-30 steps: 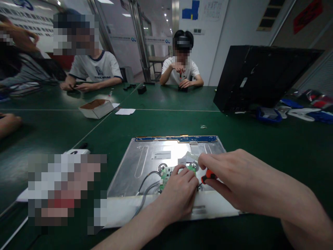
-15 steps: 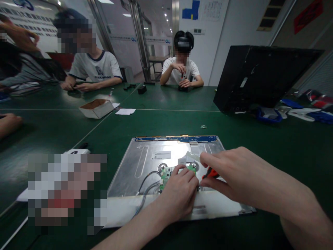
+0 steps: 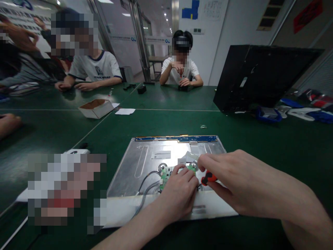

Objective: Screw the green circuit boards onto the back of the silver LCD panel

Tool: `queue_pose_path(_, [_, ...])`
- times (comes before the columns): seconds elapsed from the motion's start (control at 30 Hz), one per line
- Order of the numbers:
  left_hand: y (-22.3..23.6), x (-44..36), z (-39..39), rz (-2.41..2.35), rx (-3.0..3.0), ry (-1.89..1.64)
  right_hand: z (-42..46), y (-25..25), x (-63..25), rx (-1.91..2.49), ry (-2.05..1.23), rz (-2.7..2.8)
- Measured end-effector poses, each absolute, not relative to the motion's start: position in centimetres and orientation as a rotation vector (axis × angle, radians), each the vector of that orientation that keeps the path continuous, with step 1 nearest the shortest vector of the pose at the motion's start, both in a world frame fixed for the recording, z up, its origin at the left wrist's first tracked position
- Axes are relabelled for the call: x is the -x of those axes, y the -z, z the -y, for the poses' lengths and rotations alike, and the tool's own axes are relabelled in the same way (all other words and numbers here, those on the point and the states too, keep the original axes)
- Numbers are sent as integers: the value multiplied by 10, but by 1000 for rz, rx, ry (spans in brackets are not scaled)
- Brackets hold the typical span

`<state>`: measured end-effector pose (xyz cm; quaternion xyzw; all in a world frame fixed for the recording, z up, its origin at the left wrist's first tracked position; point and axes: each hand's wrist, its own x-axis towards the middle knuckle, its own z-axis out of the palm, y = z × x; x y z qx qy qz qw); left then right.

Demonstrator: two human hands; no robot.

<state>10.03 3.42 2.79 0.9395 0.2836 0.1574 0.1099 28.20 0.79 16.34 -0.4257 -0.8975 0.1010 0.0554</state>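
Observation:
A metal-backed display panel [image 3: 130, 173] lies flat on the table before me, with a green circuit board [image 3: 163, 177] on its back. My left hand [image 3: 183, 187] rests over the board with bent fingers close together, pressing on it and hiding much of it. In my right hand [image 3: 229, 177] is a screwdriver with a red and black handle [image 3: 209, 178], pinched between thumb and fingers. The screwdriver slants toward the board's right edge by my left fingertips; whether its tip touches a screw I cannot make out. Grey cables [image 3: 145, 198] run from the board's left side.
A black monitor housing [image 3: 260, 76] stands at the back right, beside a blue tray [image 3: 269, 114]. An open carton [image 3: 96, 109] and white paper [image 3: 125, 111] lie at the back left. Co-workers sit across the green table [image 3: 166, 123]. A blurred-out patch covers the left front.
My right hand has shifted slightly and its grip has turned, showing more of the screwdriver handle. My left hand stays on the board.

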Motion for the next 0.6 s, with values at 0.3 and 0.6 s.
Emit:
queue_pose_path(0.3, [-28, -100, -34, -846, -2758, -478, -13, -161, -282, 1372, -198, 2733])
queue_pose_path(0.6, [-30, -100, -34, -840, -2757, -455, -6, -165, -283, 1306, -325, 2715])
